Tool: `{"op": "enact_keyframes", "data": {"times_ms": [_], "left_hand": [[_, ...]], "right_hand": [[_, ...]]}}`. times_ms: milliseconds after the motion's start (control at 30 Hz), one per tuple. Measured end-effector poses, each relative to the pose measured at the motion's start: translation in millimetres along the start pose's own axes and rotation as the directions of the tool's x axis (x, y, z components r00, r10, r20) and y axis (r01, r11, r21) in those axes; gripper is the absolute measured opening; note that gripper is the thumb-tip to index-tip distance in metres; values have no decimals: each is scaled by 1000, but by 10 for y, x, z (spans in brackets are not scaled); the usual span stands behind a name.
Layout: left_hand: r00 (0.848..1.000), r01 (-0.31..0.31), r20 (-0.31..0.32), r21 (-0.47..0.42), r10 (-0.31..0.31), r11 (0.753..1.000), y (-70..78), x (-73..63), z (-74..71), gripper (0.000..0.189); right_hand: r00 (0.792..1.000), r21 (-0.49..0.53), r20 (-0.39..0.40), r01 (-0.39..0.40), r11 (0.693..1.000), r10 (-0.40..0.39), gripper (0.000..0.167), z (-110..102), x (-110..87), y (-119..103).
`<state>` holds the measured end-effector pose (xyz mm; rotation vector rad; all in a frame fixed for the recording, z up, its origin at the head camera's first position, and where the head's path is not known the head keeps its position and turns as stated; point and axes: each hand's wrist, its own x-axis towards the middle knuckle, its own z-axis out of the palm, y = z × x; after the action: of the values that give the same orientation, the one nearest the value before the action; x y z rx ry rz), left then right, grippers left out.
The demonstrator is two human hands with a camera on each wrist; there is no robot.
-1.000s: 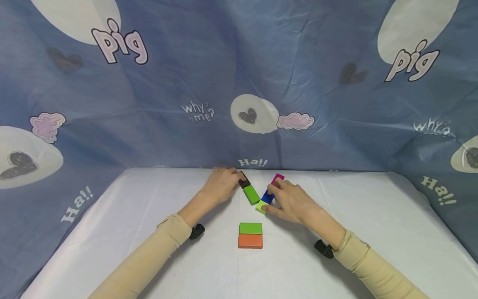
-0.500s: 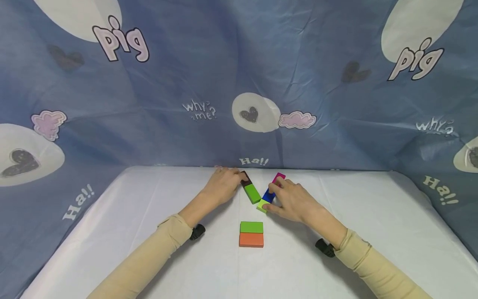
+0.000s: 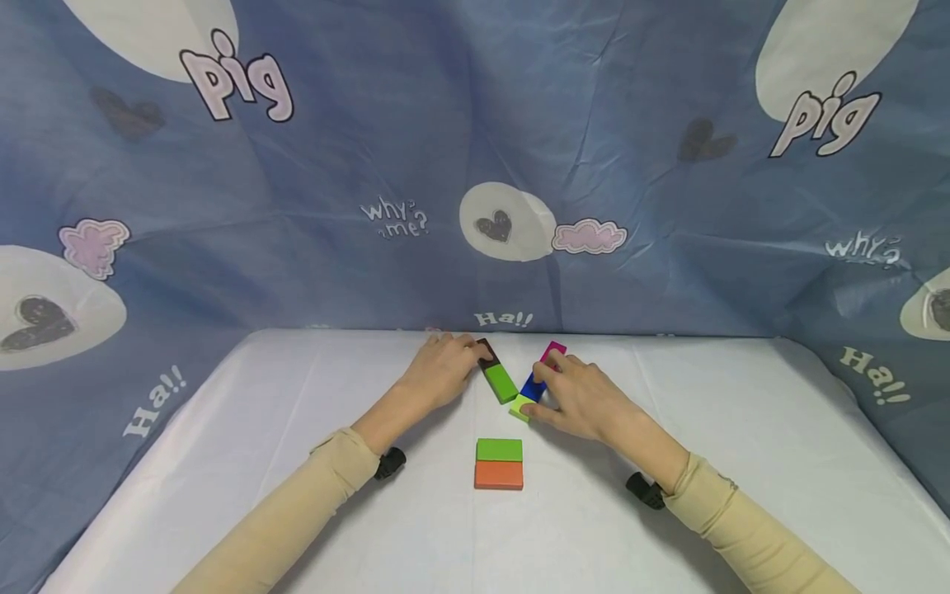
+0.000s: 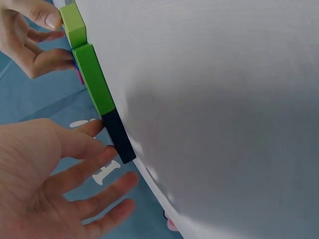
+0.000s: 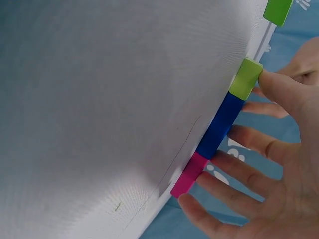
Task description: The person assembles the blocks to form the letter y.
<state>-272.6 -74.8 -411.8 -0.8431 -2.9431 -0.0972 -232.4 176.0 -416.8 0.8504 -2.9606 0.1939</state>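
Note:
On the white table, two slanted rows of blocks nearly meet at their near ends, forming a V. The left row has a dark brown block (image 3: 485,348) and a green block (image 3: 500,384). My left hand (image 3: 442,367) touches the dark block with thumb and index fingertips, other fingers spread free in the left wrist view. The right row runs from a yellow-green block (image 5: 245,78) through a blue block (image 5: 220,124) to a pink block (image 5: 189,174). My right hand (image 3: 582,400) rests spread along it, thumb at the yellow-green block, other fingers along the blue and pink ones.
Nearer on the table (image 3: 371,536), another green block (image 3: 500,450) lies against an orange block (image 3: 499,475). A blue printed cloth (image 3: 334,280) hangs upright behind the table's far edge. Black wrist cameras sit below each sleeve.
The dark brown block has shifted slightly under my left fingers and lines up straighter with the green block. My right hand has stayed in place on its row.

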Motion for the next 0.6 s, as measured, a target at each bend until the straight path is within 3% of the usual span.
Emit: {"op": "enact_keyframes", "data": {"times_ms": [200, 467, 600], "left_hand": [[1000, -9, -5, 6, 9, 1000, 33, -47, 7, 31], [991, -104, -84, -19, 102, 994, 85, -221, -58, 25], [984, -172, -62, -41, 169, 984, 103, -317, -144, 22]], "right_hand": [[1000, -8, -4, 8, 1000, -8, 49, -3, -5, -4], [1000, -9, 1, 4, 1000, -4, 50, -7, 14, 2], [1000, -12, 5, 5, 1000, -5, 51, -8, 10, 2]]}}
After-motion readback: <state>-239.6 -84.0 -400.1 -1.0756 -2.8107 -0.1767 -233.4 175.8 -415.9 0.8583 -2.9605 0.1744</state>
